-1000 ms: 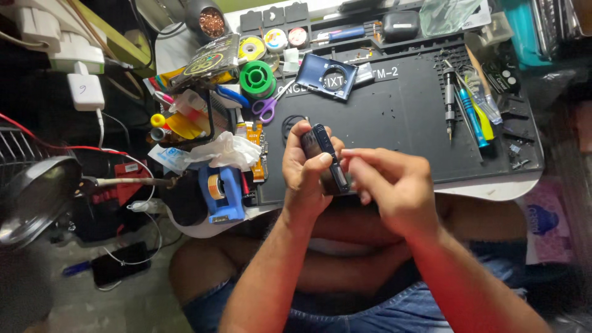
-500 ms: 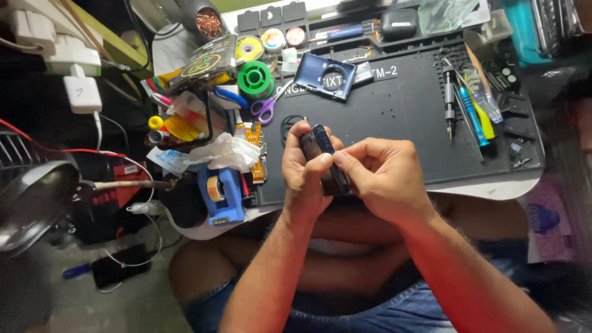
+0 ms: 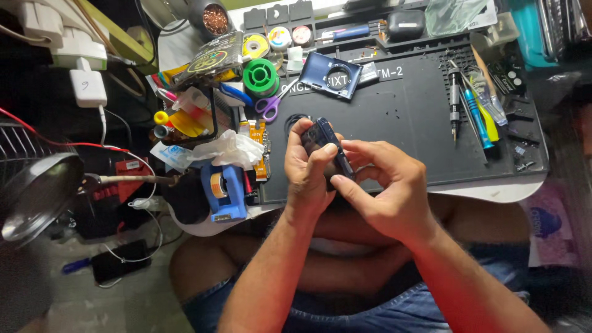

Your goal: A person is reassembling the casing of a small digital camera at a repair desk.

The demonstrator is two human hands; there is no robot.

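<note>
Left hand (image 3: pixel 308 166) and right hand (image 3: pixel 385 191) both gripping small dark device (image 3: pixel 327 145) above mat (image 3: pixel 401 123); thumb pressure risking slip, device dropping onto surface edge

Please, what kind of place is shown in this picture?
Most likely a small electronics repair bench. A black work mat covers the table, screwdrivers lie on its right side, and a green spool sits among scattered parts.

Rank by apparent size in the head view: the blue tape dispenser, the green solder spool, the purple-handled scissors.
1. blue tape dispenser
2. green solder spool and purple-handled scissors: too alike to rank.
</note>
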